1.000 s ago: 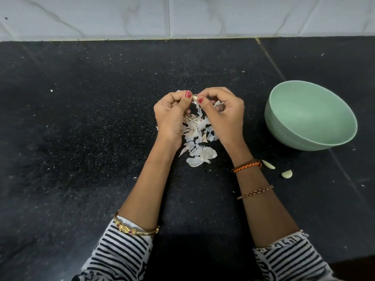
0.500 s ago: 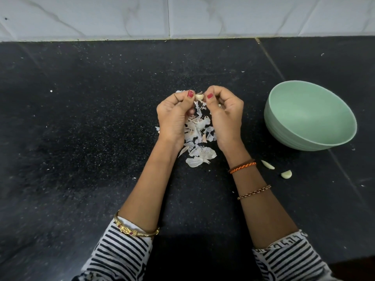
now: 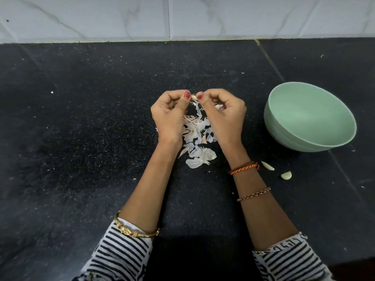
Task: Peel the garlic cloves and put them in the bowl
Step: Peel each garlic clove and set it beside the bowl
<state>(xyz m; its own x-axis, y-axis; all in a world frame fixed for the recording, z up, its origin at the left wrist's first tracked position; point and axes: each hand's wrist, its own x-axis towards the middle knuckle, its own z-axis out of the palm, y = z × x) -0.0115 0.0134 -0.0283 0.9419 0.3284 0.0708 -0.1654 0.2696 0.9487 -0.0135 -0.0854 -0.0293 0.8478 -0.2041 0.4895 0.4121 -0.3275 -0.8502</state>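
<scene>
Over the middle of the black counter, my left hand (image 3: 170, 116) and my right hand (image 3: 223, 116) pinch one small pale garlic clove (image 3: 194, 97) between thumbs and fingertips. Only a sliver of the clove shows between the two red thumbnails. A strip of skin (image 3: 197, 107) hangs below it. Under the hands lies a pile of white garlic skins (image 3: 197, 142). A mint-green bowl (image 3: 292, 136) stands to the right, tilted toward me, with nothing visible inside. Two peeled cloves (image 3: 267, 165) (image 3: 286, 175) lie on the counter in front of the bowl, beside my right wrist.
The dark speckled counter (image 3: 91, 138) runs back to a white tiled wall (image 3: 182, 17). Small skin flecks are scattered across it. A seam in the stone (image 3: 272, 63) runs diagonally past the bowl's left side.
Both hands stayed over the skin pile, fingers working on the clove. The thumbs drew apart then back together, and a strip of skin now hangs below the clove.
</scene>
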